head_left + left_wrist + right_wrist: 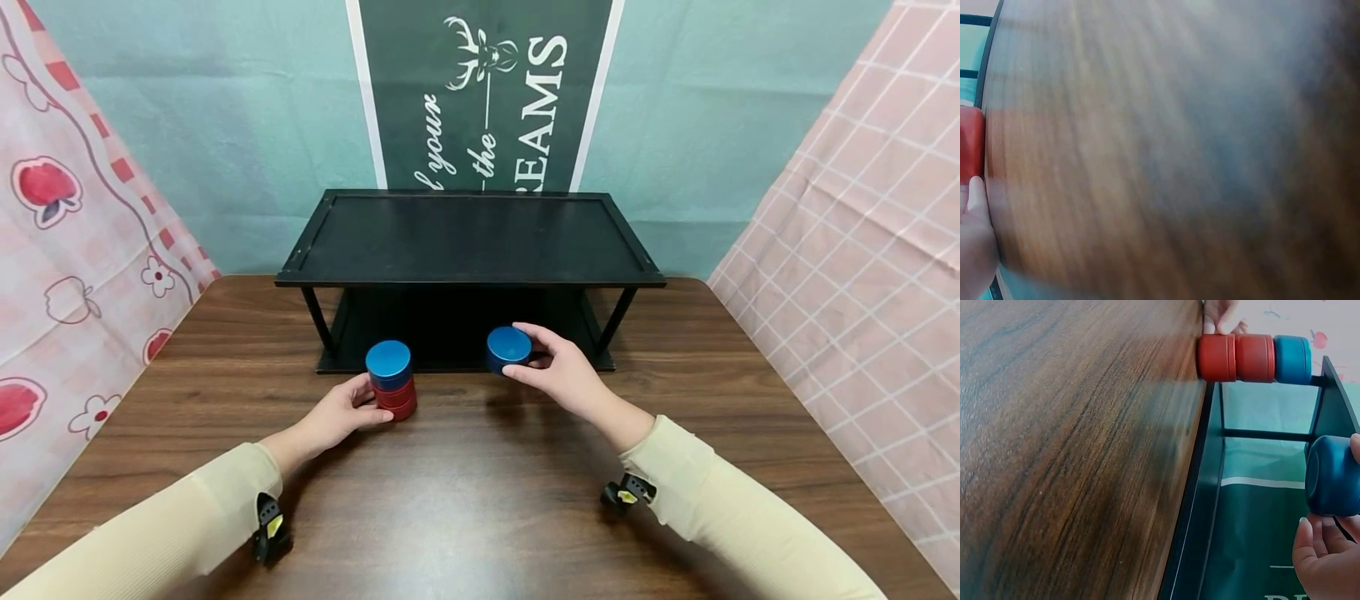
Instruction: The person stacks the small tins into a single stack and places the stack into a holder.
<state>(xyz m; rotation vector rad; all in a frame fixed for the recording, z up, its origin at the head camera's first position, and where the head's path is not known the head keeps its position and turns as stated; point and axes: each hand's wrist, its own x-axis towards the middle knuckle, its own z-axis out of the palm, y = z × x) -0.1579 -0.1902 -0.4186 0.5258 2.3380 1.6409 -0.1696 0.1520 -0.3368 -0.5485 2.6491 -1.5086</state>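
1. Left hand (347,417) — curled round the lower part of the stack (397,400), two red cans (1255,357) under a blue one (389,360), upright on the desk (450,500); its far fingers are hard to make out.
2. Right hand (564,373) — pinching a loose blue can (507,344) above the desk, near the rack (472,237).
3. Step: apparently stacking; next calls for a level carry leftward, then gentle placing.
4. Setting: wood-grained desk, pink cloths (862,208) either side, teal backdrop (247,125).
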